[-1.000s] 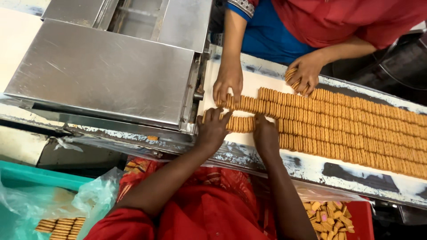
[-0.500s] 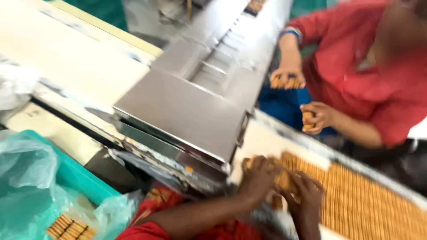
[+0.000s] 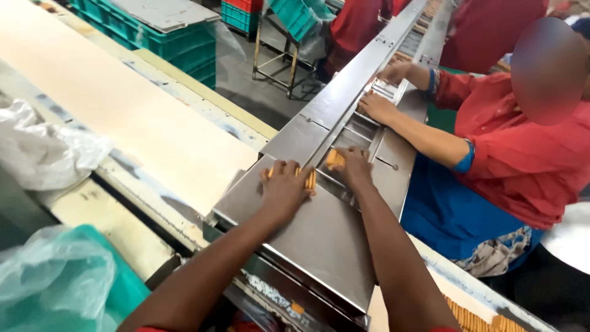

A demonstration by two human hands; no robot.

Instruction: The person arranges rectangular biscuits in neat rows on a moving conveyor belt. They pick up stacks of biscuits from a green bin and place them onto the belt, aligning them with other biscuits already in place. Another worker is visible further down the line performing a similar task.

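Left hand (image 3: 284, 187) and right hand (image 3: 355, 169) each clench a stack of biscuits (image 3: 335, 160) on the steel chute (image 3: 319, 240) beside a beige belt (image 3: 123, 117).

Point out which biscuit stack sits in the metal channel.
The stack under the right hand; the left hand presses the other stack on the flat steel cover.

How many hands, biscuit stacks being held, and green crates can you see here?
Own hands: 2, left hand and right hand
Co-worker's hands: 2
Biscuit stacks held: 2
Green crates: at least 3
Total: 9
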